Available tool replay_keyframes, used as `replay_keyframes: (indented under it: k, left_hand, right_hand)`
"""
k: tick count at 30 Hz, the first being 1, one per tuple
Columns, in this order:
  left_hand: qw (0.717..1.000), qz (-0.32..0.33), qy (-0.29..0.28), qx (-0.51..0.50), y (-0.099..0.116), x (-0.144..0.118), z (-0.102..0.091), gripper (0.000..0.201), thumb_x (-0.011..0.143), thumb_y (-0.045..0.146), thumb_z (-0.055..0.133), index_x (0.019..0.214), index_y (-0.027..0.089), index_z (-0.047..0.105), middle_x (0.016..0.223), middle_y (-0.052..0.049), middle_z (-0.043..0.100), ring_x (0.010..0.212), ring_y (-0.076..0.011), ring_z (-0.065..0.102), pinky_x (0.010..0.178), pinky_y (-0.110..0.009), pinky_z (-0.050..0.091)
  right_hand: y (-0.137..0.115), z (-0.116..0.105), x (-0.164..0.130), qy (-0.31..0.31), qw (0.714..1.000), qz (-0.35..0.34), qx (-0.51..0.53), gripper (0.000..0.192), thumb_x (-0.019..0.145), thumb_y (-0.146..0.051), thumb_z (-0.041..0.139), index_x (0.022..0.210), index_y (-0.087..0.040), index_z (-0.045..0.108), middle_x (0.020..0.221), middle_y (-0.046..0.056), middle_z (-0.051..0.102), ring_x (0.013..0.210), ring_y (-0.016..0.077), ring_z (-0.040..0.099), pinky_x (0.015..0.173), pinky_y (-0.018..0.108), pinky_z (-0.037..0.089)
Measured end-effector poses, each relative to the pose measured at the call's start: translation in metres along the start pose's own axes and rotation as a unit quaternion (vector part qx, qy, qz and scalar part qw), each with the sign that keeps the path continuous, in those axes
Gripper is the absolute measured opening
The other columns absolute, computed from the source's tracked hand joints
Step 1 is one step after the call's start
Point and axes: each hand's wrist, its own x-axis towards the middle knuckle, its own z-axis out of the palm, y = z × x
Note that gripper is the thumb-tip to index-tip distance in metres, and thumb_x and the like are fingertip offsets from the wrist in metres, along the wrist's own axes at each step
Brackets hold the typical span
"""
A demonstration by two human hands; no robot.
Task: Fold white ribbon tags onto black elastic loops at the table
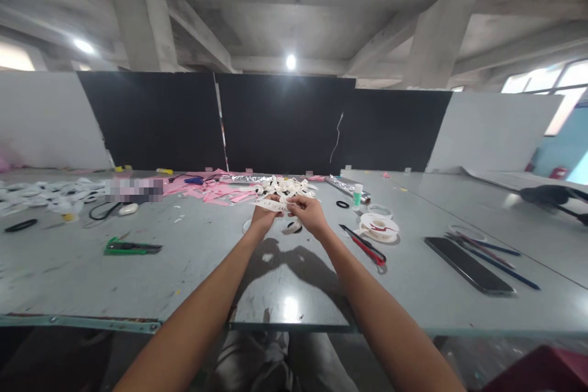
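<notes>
We find our left hand [263,218] and right hand [309,212] side by side above the far middle of the table [82,269], each pinching one white paper strip [272,203] between fingertips. Just beyond lies a pile of white strips [289,186]; red scissors [365,245] lie right.

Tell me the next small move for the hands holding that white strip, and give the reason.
Probably fold or feed the white strip a little further between the fingers. Both the left hand and the right hand pinch it above the grey table, just in front of the pile of white strips, and neither hand is near the red-handled tool to the right.
</notes>
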Motion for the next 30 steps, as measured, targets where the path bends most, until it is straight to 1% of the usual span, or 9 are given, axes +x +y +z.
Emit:
replay_keyframes:
  k: [4, 7, 10, 16, 19, 22, 25, 27, 30]
  left_hand:
    - [0.995, -0.062, -0.035, -0.069, -0.002, 0.0, -0.003, 0.027, 0.063, 0.035, 0.07, 0.078, 0.016, 0.059, 0.074, -0.002, 0.063, 0.065, -0.0124, 0.058, 0.066, -0.027, 0.048]
    - [0.993, -0.08, -0.067, -0.046, -0.003, 0.001, -0.005, 0.029, 0.065, 0.039, 0.069, 0.08, 0.015, 0.062, 0.077, -0.004, 0.064, 0.065, -0.0121, 0.058, 0.066, -0.026, 0.046]
    - [0.995, -0.069, -0.069, -0.031, -0.005, 0.001, -0.006, 0.029, 0.065, 0.039, 0.072, 0.079, 0.016, 0.062, 0.078, -0.002, 0.063, 0.066, -0.0114, 0.058, 0.067, -0.025, 0.046]
    - [0.998, -0.025, -0.053, -0.018, 0.0, -0.001, -0.005, 0.03, 0.068, 0.044, 0.07, 0.083, 0.019, 0.061, 0.081, -0.001, 0.063, 0.069, -0.0108, 0.057, 0.07, -0.025, 0.047]
    - [0.999, -0.002, -0.05, 0.013, 0.009, -0.005, -0.003, 0.03, 0.07, 0.044, 0.068, 0.085, 0.019, 0.062, 0.082, -0.002, 0.064, 0.071, -0.0123, 0.058, 0.068, -0.025, 0.047]
    - [0.998, 0.025, -0.044, 0.038, 0.013, -0.005, -0.002, 0.03, 0.071, 0.044, 0.067, 0.086, 0.018, 0.063, 0.079, -0.002, 0.064, 0.071, -0.0133, 0.058, 0.066, -0.024, 0.046]
    - [0.995, 0.059, -0.044, 0.06, 0.01, 0.0, -0.004, 0.028, 0.069, 0.041, 0.069, 0.081, 0.017, 0.064, 0.075, -0.001, 0.063, 0.067, -0.0126, 0.056, 0.064, -0.024, 0.043]
    - [0.994, 0.061, -0.045, 0.079, 0.007, 0.004, -0.005, 0.027, 0.066, 0.039, 0.072, 0.076, 0.016, 0.064, 0.071, 0.0, 0.062, 0.065, -0.0122, 0.054, 0.062, -0.023, 0.041]
    - [0.993, 0.035, -0.039, 0.103, 0.004, 0.007, -0.008, 0.026, 0.065, 0.04, 0.072, 0.068, 0.016, 0.062, 0.063, 0.0, 0.058, 0.059, -0.0121, 0.051, 0.058, -0.023, 0.04]
  right_hand:
    - [0.001, -0.003, 0.001, 0.012, 0.997, -0.033, -0.064, 0.021, 0.072, -0.024, 0.06, 0.088, -0.017, 0.072, 0.083, 0.004, 0.071, 0.059, 0.013, 0.064, 0.061, 0.027, 0.053]
    - [0.001, -0.004, 0.002, 0.013, 0.994, -0.056, -0.088, 0.02, 0.072, -0.022, 0.059, 0.086, -0.017, 0.073, 0.085, 0.005, 0.072, 0.062, 0.0135, 0.065, 0.065, 0.028, 0.053]
    - [0.002, -0.005, 0.003, -0.002, 0.994, -0.065, -0.083, 0.02, 0.073, -0.023, 0.059, 0.086, -0.017, 0.073, 0.086, 0.005, 0.072, 0.062, 0.0128, 0.064, 0.066, 0.028, 0.053]
    - [0.006, -0.005, 0.004, -0.024, 0.999, -0.038, -0.03, 0.021, 0.074, -0.031, 0.06, 0.087, -0.019, 0.072, 0.091, 0.005, 0.067, 0.063, 0.0136, 0.062, 0.061, 0.03, 0.053]
    - [0.008, -0.006, 0.005, -0.014, 0.995, -0.069, -0.073, 0.019, 0.077, -0.027, 0.058, 0.088, -0.021, 0.072, 0.086, 0.004, 0.064, 0.067, 0.0147, 0.06, 0.065, 0.031, 0.051]
    - [0.011, -0.007, 0.004, -0.008, 0.975, -0.139, -0.175, 0.022, 0.081, -0.018, 0.054, 0.093, -0.021, 0.072, 0.079, 0.004, 0.059, 0.073, 0.0153, 0.057, 0.072, 0.03, 0.047]
    - [0.013, -0.009, 0.002, -0.031, 0.945, -0.194, -0.262, 0.025, 0.084, -0.015, 0.052, 0.097, -0.02, 0.072, 0.079, 0.004, 0.055, 0.074, 0.0149, 0.054, 0.072, 0.028, 0.043]
    - [0.014, -0.01, 0.0, -0.049, 0.929, -0.211, -0.299, 0.026, 0.085, -0.014, 0.051, 0.1, -0.021, 0.071, 0.082, 0.004, 0.053, 0.075, 0.0144, 0.052, 0.071, 0.026, 0.042]
    - [0.014, -0.011, -0.002, -0.064, 0.913, -0.217, -0.34, 0.027, 0.085, -0.014, 0.051, 0.102, -0.021, 0.07, 0.086, 0.005, 0.052, 0.076, 0.0145, 0.052, 0.071, 0.025, 0.041]
